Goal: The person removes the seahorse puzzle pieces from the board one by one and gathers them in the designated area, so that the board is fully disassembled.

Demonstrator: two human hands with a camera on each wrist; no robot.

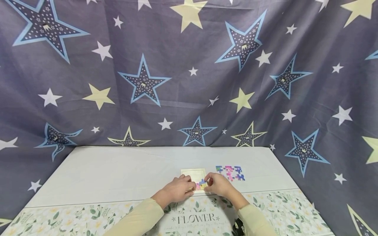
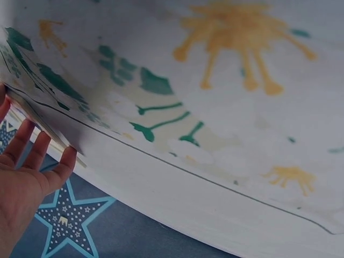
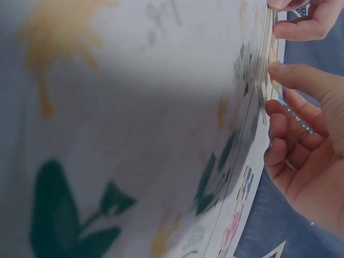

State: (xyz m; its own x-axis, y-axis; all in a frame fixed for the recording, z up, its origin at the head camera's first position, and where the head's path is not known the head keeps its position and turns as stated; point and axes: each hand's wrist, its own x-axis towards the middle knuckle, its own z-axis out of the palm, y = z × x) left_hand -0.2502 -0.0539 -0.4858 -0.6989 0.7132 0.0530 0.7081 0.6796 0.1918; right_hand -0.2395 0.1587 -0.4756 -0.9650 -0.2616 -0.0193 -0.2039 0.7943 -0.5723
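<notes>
A shallow cream puzzle tray (image 1: 193, 170) lies on the white tabletop between the two hands. Colourful jigsaw pieces (image 1: 202, 185), in pink, yellow and blue, sit along its near side. My left hand (image 1: 178, 189) is at the tray's left side, its fingertips at the rim and near corner; its loosely bent fingers (image 2: 36, 150) line the tray edge in the left wrist view. From the right, my right hand (image 1: 220, 184) has thumb and index finger around a yellow and blue piece at the tray's near right corner. Its other fingers (image 3: 277, 126) curl beside the tray.
Several loose puzzle pieces (image 1: 228, 171), pink, blue and green, lie right of the tray, partly behind the right hand. A floral cloth (image 1: 97, 213) with FLOWER lettering covers the table's near part. Behind the table hangs a dark star-patterned curtain (image 1: 177, 108). A black object (image 1: 238, 226) is by the right sleeve.
</notes>
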